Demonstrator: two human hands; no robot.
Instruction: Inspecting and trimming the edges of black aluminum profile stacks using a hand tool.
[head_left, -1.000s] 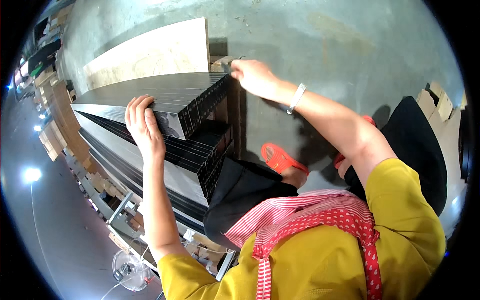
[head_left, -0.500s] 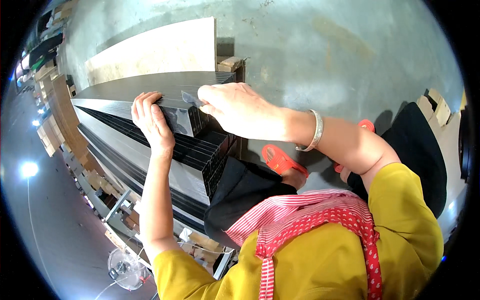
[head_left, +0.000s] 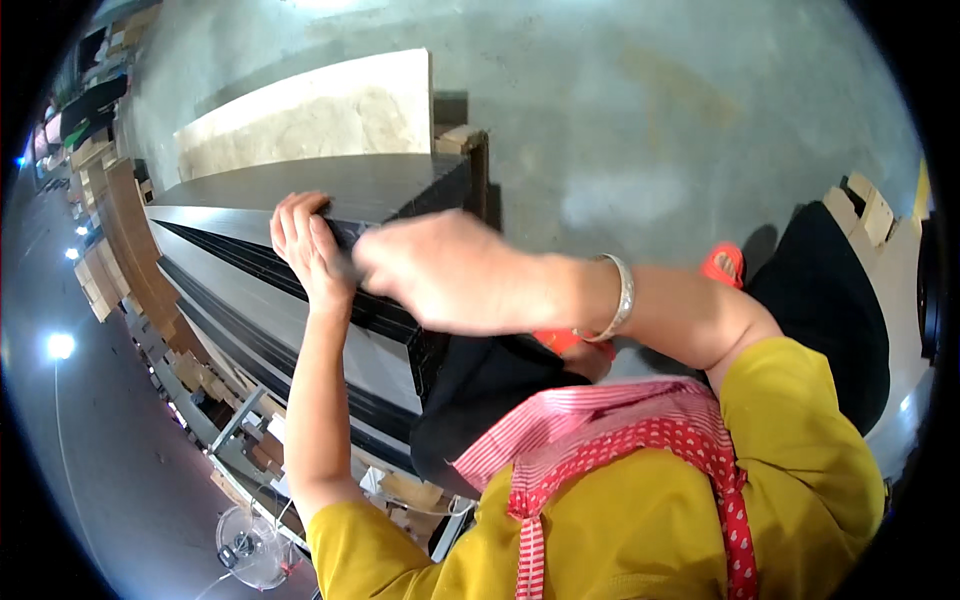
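Observation:
Long dark panels (head_left: 290, 190) lie in a stack to the left, their black ends facing me. My left hand (head_left: 308, 248) grips the near edge of an upper panel, fingers over its top and thumb on the side. My right hand (head_left: 440, 275), with a silver bangle (head_left: 618, 297) on the wrist, is closed and smeared by motion just right of the left hand. Its fingertips are at the panel's edge near the corner. A thin grey piece, seen in it earlier, is now mostly hidden or blurred.
A pale board (head_left: 320, 115) stands behind the stack. Boxes and brown boards (head_left: 130, 230) line the far left. A fan (head_left: 250, 545) stands at lower left beside a metal frame (head_left: 235, 420). A black-covered shape (head_left: 830, 300) and pale wooden pieces (head_left: 870, 210) are at right.
My right hand has swept left and toward me, from the stack's top corner down to beside my left hand. The left hand keeps its place on the edge. My view has shifted slightly.

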